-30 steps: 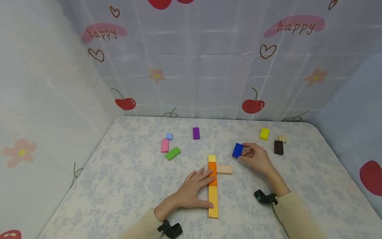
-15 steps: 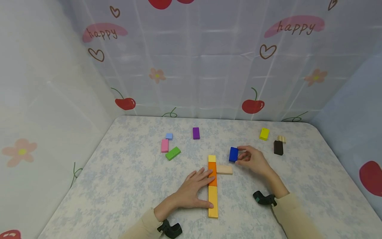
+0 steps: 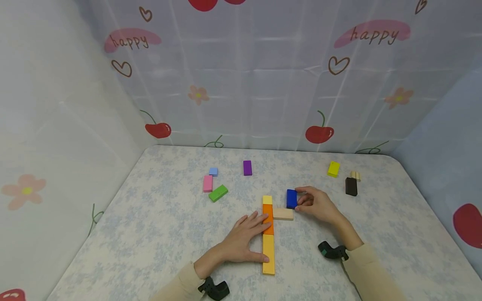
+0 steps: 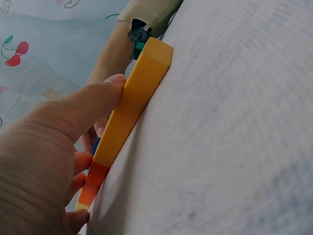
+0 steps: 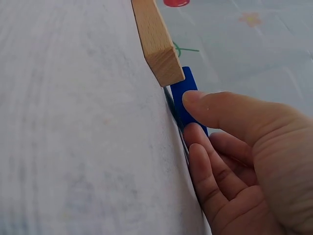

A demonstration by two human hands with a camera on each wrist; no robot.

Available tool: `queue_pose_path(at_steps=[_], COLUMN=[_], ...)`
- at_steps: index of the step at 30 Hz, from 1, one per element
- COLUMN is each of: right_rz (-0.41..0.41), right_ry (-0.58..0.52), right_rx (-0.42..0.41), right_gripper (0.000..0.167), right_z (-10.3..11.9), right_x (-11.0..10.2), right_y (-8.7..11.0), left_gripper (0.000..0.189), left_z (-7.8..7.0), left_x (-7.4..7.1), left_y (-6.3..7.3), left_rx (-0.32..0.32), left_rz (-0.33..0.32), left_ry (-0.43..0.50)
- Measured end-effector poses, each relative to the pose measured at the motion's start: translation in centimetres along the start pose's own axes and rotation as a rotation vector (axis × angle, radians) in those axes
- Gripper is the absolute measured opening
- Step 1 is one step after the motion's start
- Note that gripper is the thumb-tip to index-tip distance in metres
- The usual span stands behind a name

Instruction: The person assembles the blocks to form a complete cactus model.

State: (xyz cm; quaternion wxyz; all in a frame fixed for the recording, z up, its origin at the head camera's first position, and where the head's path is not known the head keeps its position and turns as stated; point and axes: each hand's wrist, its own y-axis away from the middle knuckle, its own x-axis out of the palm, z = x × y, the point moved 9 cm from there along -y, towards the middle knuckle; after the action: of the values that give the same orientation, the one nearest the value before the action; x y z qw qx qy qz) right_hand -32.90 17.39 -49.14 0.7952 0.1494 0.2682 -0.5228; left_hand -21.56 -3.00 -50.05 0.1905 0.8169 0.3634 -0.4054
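Note:
In the head view a line of blocks runs away from the person: a long amber block, an orange block and a small yellow block. My left hand lies spread across them, thumb on the amber block, fingertips on the orange one. A plain wooden block sticks out sideways from the orange block's right side. My right hand pinches a blue block between thumb and fingers, right at the wooden block's far side. The right wrist view shows the thumb on the blue block's face.
At the far left sit a light blue block, a pink block and a green block. A purple block stands behind the line. Far right are a bright yellow block, a ridged cream piece and a black block.
My right hand has brought the blue block left and nearer, turning it straighter, up to the wooden block. The left hand has stayed in place on the line of blocks.

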Motion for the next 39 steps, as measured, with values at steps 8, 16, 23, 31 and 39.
queue_pose_path(at_steps=[8, 16, 23, 31, 39], right_rz=[0.026, 0.038, 0.047, 0.056, 0.042], right_ry=[-0.002, 0.002, -0.005, 0.006, 0.014], right_rx=[-0.023, -0.049, -0.045, -0.050, -0.061], right_gripper=[0.057, 0.058, 0.058, 0.058, 0.057], right_z=[0.40, 0.47, 0.49, 0.59, 0.94], right_x=[0.21, 0.27, 0.29, 0.41, 0.42], right_y=[-0.06, -0.17, -0.07, -0.03, -0.01], left_gripper=[0.085, 0.086, 0.086, 0.085, 0.085], left_z=[0.05, 0.03, 0.03, 0.08, -0.04], left_x=[-0.02, -0.09, 0.00, 0.10, -0.10], left_y=[-0.02, 0.02, -0.02, 0.03, 0.07], left_rx=[-0.009, -0.011, -0.009, -0.007, -0.004], left_rz=[0.002, 0.006, 0.007, 0.006, 0.001], left_ry=[-0.002, 0.001, -0.002, 0.000, 0.003])
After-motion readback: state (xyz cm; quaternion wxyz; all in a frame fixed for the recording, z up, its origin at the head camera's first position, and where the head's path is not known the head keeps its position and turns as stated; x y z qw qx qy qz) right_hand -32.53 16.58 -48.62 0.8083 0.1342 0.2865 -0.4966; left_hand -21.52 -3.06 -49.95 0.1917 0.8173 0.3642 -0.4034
